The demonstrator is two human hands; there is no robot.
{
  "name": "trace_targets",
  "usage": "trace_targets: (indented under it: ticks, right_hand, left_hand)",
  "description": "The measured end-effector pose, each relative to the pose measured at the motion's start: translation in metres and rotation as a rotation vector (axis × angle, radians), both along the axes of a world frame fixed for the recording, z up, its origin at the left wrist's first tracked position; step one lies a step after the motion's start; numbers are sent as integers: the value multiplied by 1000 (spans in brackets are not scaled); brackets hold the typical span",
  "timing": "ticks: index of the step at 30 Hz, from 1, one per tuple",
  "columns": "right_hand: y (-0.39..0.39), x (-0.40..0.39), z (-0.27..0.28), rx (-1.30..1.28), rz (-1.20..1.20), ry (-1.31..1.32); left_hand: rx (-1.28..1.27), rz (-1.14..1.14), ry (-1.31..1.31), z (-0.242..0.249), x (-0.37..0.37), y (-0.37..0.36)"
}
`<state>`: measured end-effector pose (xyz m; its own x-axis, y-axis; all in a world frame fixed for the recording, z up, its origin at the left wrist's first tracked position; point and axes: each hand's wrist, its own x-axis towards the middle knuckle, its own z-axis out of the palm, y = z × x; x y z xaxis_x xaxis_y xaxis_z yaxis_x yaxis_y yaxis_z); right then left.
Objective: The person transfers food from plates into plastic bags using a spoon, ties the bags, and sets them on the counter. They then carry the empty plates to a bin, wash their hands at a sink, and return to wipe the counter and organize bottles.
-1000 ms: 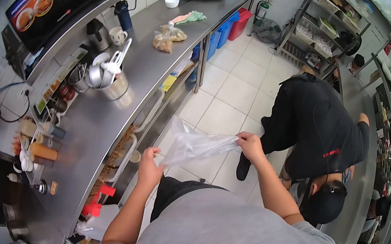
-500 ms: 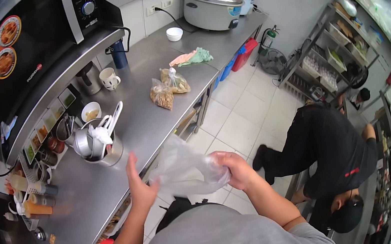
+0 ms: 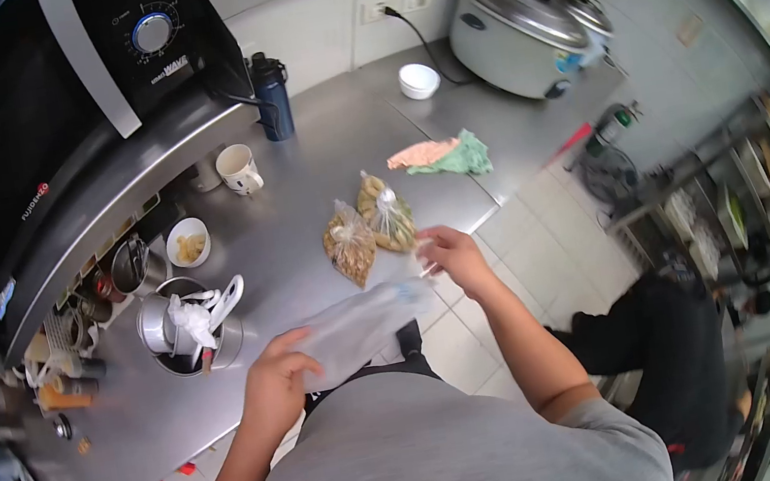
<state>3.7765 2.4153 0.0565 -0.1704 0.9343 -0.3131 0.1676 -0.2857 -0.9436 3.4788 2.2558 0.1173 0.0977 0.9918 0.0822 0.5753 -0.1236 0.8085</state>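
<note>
A clear plastic bag (image 3: 358, 329) is stretched between my two hands, just off the counter's front edge. My left hand (image 3: 276, 376) has its fingers closed on the bag's left end. At the other end, my right hand (image 3: 452, 258) pinches the plastic. Just beyond it on the counter stand two knotted bags of food, one brownish bag (image 3: 349, 249) and one yellowish bag (image 3: 387, 212); neither is in my hands.
The steel counter (image 3: 298, 189) carries a pot of utensils (image 3: 194, 329), a bowl (image 3: 188, 242), a mug (image 3: 239, 170), cloths (image 3: 447, 154) and a rice cooker (image 3: 519, 36). A microwave (image 3: 75, 98) sits on a shelf at left. A person in black (image 3: 666, 358) bends over at right.
My left hand, spread open beside the bag before, now grips it. The bag is pulled out longer, and my right hand is higher. The view has turned closer to the counter.
</note>
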Motion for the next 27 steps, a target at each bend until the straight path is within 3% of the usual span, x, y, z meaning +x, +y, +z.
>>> trace_targets:
  ticks: [1, 3, 6, 9, 12, 15, 18, 20, 22, 25, 27]
  right_hand:
    - [41, 0, -43, 260, 42, -247]
    - [92, -26, -72, 482, 37, -522]
    - [126, -52, -69, 576, 194, -846]
    - [190, -38, -85, 356, 392, -563]
    - [242, -23, -85, -43, 464, 78]
    - [216, -31, 9, 41, 345, 498]
    - [169, -45, 65, 203, 442, 620]
    - [144, -55, 52, 660, 654, 532]
    - [130, -74, 38, 696, 1091, 576]
    - [115, -78, 3, 686, 1466, 183]
    - [133, -82, -6, 733, 1293, 128]
  left_hand:
    - [17, 105, 115, -12, 2, 3]
    - [-117, 320, 94, -15, 18, 16]
    - [-140, 600, 132, 3, 60, 29]
    - [-181, 713, 137, 6, 92, 41]
    - [-215, 756, 35, -3, 108, 45]
    - [-257, 789, -204, -21, 123, 49]
    - [-308, 767, -597, -29, 128, 66]
    - [-311, 737, -879, -40, 123, 71]
    - [-300, 743, -1061, -40, 117, 68]
    - [-61, 885, -465, -54, 101, 54]
    - [-101, 887, -439, -58, 96, 45]
